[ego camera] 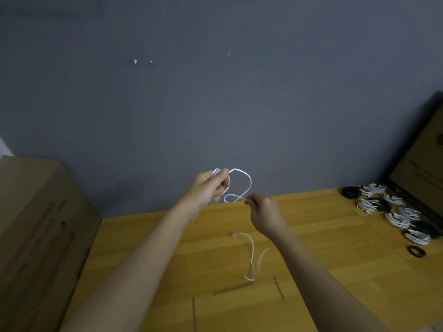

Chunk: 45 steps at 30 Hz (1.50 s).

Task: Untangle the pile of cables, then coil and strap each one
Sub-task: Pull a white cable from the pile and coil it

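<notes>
Mid-coil, by the look of it: thin white cable (239,185) raised above wooden table (323,236), wound loops gripped in left hand (206,190), free run pinched by right hand (263,209). Strapped white and black bundles (393,212) stacked far right; strapping not yet done.

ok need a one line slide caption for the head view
Left hand holds a partly wound white cable while the right hand pinches its loose run above the wooden table, beside finished coils.
</notes>
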Motion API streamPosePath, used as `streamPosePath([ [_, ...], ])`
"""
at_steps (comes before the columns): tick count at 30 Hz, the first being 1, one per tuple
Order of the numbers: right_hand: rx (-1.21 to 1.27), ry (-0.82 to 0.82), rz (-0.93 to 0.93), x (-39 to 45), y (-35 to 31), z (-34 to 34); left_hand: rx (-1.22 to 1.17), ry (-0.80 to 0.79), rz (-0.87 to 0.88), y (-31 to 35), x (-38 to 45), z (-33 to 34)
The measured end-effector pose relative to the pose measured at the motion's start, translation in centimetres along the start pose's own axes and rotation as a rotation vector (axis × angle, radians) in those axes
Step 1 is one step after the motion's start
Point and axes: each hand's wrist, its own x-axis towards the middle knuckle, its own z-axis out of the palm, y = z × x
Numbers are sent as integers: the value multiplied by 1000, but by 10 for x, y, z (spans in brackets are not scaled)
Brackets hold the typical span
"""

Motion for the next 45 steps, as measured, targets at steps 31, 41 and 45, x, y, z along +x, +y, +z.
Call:
streamPosePath([
  [31, 488, 228, 193, -5, 20, -21, 852, -236, 217, -43, 3, -17],
  [41, 536, -234, 48, -3, -18, -12, 496, 193, 260, 0, 15, -10],
  [45, 637, -286, -44, -19, -31, -18, 666, 381, 269, -7, 21, -16],
])
